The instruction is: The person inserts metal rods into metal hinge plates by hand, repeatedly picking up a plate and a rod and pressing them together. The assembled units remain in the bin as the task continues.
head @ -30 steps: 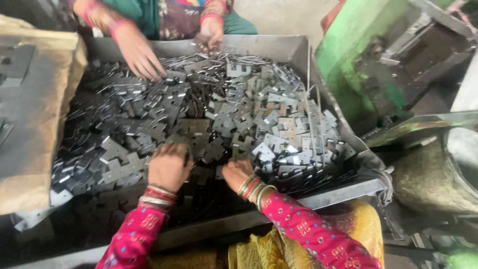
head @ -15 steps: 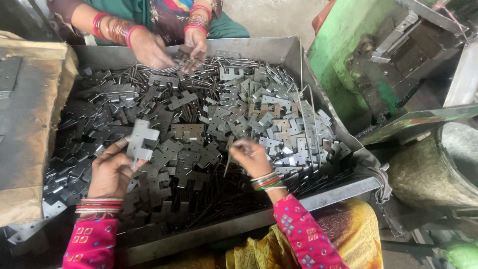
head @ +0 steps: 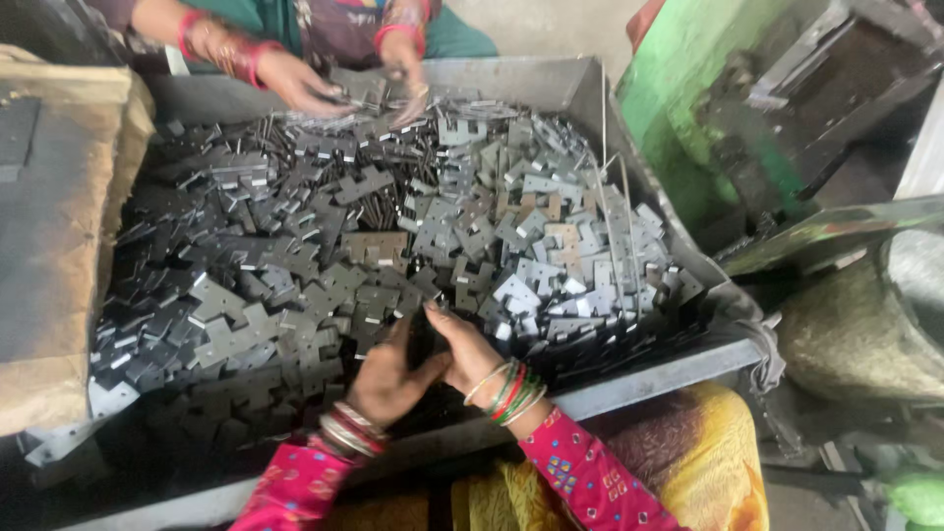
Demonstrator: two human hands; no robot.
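**My hands meet over the metal pieces**

My left hand and my right hand are close together at the near edge of the big metal tray. They touch each other. Both hands curl around a small dark metal piece and pinch it between them. I cannot see its shape well because my fingers hide most of it.

The tray is full of flat grey metal pieces with notched edges, all heaped up. Some thin metal rods lie on the right side of the heap.

Across the tray, another person's hands touch the pieces at the far edge. A brown sack sits on the left. A green machine stands on the right.
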